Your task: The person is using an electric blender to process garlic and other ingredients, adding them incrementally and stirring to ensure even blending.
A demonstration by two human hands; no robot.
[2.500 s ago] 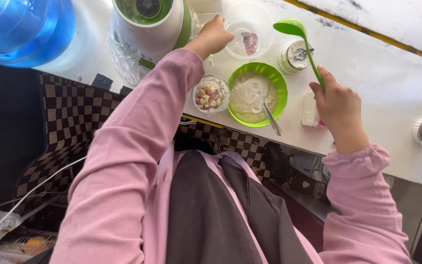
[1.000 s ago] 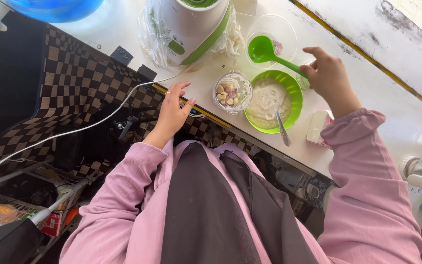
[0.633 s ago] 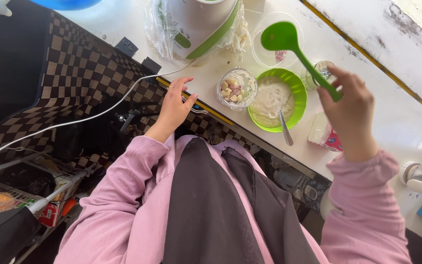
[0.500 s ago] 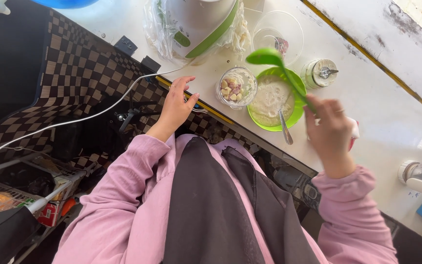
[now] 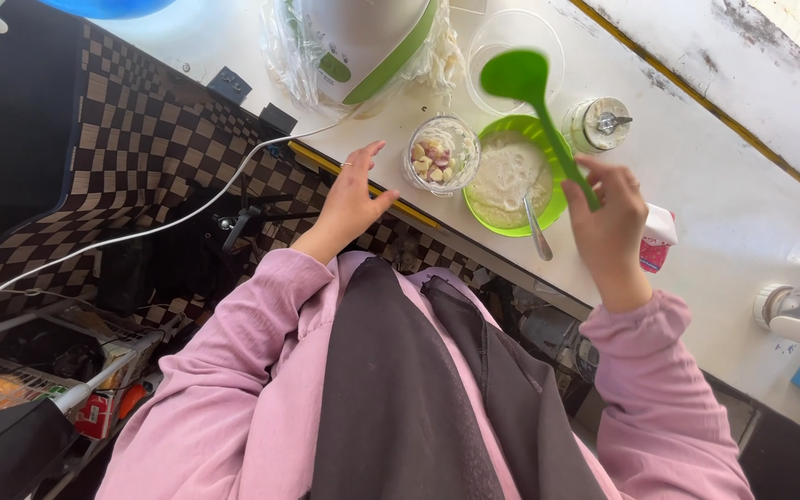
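White and glossy, the tabletop [image 5: 743, 176] runs across the upper right of the frame, its near edge slanting from upper left toward lower right, with a black-and-tan checkered cloth [image 5: 131, 139] hanging below it at the left. The right hand [image 5: 606, 215] is raised over the tabletop right of centre, fingers [image 5: 585, 176] closed round the handle of a green ladle [image 5: 534, 111]. The ladle's handle slopes up to the left, and its bowl hangs in the air above the far rim of a green bowl [image 5: 511, 176] filled with a pale, creamy mixture. A metal spoon [image 5: 535, 231] leans in that bowl, its handle sticking out over the near rim. Just left of the green bowl stands a small clear cup [image 5: 441, 155] of pink and cream-coloured pieces. The left hand [image 5: 356, 199] hovers at the tabletop's near edge, left of that cup, fingers apart and holding nothing; a ring shows on one finger. Behind the ladle sits an empty clear plastic bowl [image 5: 516, 42], and to the right of it a small glass jar [image 5: 594, 123] with a metal lid. A white and green appliance [image 5: 363, 42] stands at top centre, plastic wrap bunched round it. A small white and red carton [image 5: 656, 239] lies just right of the right hand. Pink sleeves and a dark apron fill the lower frame.
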